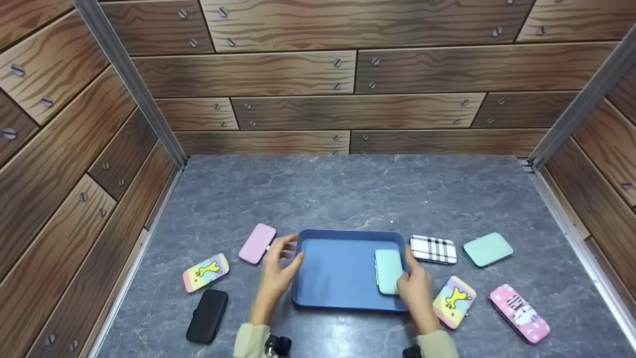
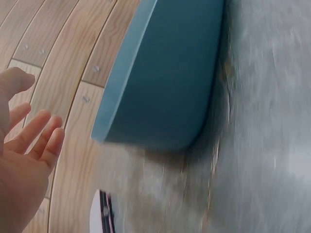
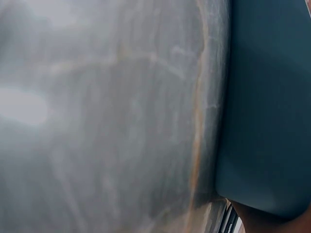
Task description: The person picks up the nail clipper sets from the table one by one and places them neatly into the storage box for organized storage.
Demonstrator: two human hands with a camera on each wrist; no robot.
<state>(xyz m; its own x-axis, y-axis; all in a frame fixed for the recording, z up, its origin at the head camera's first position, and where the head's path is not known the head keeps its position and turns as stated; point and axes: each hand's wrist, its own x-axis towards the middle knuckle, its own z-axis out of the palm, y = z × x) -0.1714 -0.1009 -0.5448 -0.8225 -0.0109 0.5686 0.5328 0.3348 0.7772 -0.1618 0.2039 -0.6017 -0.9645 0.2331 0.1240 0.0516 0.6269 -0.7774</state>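
Note:
A blue rectangular tray (image 1: 343, 307) lies on the grey marbled table, with a flat mint-green clasp case (image 1: 389, 272) inside at its right end. My right hand (image 1: 416, 291) grips the tray's right wall, thumb over the rim and fingers on the outside. At the left wall, my left hand (image 1: 278, 271) has its fingers spread and relaxed. The left wrist view shows this hand (image 2: 34, 141) apart from the tray (image 2: 165, 82), holding nothing. In the right wrist view, the tray wall (image 3: 267, 111) hides most of the right hand.
Left of the tray lie a pink case (image 1: 257, 243), a giraffe-print case (image 1: 205, 272) and a black case (image 1: 207, 316). To its right are a plaid case (image 1: 433, 249), another mint-green case (image 1: 488, 249), another giraffe-print case (image 1: 454, 302) and a pink cartoon case (image 1: 519, 313). Wood-print walls (image 1: 298, 74) enclose the table.

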